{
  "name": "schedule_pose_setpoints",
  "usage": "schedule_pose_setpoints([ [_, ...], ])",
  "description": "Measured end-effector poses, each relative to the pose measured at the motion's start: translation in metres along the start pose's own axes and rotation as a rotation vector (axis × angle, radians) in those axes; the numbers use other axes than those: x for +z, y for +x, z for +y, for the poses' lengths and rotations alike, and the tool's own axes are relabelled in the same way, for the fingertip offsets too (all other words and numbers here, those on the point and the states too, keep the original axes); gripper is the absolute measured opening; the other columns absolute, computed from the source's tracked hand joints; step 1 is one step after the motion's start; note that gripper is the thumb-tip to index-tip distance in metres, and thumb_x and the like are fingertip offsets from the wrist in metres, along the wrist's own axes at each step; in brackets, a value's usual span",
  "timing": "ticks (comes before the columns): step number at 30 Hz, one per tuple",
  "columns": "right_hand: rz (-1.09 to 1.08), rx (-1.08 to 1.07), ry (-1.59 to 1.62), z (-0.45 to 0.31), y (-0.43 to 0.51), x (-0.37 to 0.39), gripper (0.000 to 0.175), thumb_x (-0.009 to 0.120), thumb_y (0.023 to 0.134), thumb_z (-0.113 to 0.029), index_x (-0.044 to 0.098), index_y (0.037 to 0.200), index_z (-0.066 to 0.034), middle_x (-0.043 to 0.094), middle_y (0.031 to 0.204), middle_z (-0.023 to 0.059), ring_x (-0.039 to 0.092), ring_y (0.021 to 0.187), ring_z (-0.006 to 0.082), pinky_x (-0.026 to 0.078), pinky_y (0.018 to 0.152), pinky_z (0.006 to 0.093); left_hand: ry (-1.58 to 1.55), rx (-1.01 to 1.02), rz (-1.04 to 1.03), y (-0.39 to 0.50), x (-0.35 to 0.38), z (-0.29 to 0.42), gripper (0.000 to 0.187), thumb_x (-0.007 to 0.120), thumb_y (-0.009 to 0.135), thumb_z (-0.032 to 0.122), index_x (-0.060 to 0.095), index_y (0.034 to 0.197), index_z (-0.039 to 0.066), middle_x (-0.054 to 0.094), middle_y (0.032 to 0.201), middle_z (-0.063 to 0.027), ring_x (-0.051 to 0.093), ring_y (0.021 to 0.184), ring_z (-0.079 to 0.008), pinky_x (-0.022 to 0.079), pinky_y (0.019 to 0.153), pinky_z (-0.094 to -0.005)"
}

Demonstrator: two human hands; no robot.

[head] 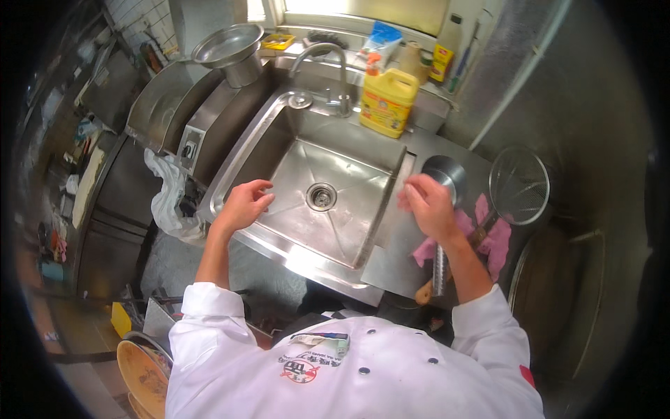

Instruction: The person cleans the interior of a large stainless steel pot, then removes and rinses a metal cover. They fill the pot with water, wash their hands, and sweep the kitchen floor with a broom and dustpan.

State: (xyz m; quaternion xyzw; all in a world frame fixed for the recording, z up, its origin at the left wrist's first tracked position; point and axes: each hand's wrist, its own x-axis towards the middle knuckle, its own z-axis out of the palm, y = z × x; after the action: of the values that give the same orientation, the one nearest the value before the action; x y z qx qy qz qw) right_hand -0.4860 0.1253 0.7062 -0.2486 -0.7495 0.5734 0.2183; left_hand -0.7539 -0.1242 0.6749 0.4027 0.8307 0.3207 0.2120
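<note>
My left hand [247, 205] hovers over the near left rim of the stainless steel sink [335, 230], its fingers loosely bent and apart, with nothing in it. To the right of the basin, my right hand [430, 207] is above the metal counter with curled fingers, and I see nothing held in it. It partly hides a round metal ladle [445, 170], whose ridged handle [439, 275] points towards me. The sink basin holds no objects, and its drain strainer [321, 197] shows in the middle. A gooseneck faucet [343, 78] stands behind the basin.
A wire-mesh strainer [519, 184] and a pink cloth [494, 246] lie on the right counter. Behind them stands a yellow detergent jug [388, 102]. At the back left, a metal bowl [230, 44] rests on a metal pot [245, 72]. A white plastic bag [170, 204] hangs left of the sink.
</note>
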Motion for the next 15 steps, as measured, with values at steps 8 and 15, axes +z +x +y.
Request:
schedule_pose_setpoints([
  [8,-0.064,0.006,-0.214,0.05,0.207,0.092,0.021,0.052,0.08,-0.009,0.059,0.094,0.0051,0.063,0.078,0.0166,0.065,0.069,0.0205,0.051,0.059,0.0317,-0.239,-0.086,0.001,0.022,-0.06,-0.102,0.027,0.059,0.08,0.01,0.057,0.103,-0.004,0.064,0.082,-0.0088,0.06,0.073,-0.0133,0.048,0.066,-0.0262],
  [15,0.095,-0.184,-0.834,0.094,0.35,0.153,0.035,0.056,0.076,-0.008,0.054,0.11,0.0016,0.058,0.105,0.0222,0.054,0.1,0.0368,0.043,0.088,0.0398,-0.356,-0.188,-0.046,0.02,-0.119,-0.167,0.026,0.058,0.08,0.006,0.057,0.104,-0.004,0.062,0.086,-0.0063,0.058,0.077,-0.0111,0.047,0.07,-0.0243],
])
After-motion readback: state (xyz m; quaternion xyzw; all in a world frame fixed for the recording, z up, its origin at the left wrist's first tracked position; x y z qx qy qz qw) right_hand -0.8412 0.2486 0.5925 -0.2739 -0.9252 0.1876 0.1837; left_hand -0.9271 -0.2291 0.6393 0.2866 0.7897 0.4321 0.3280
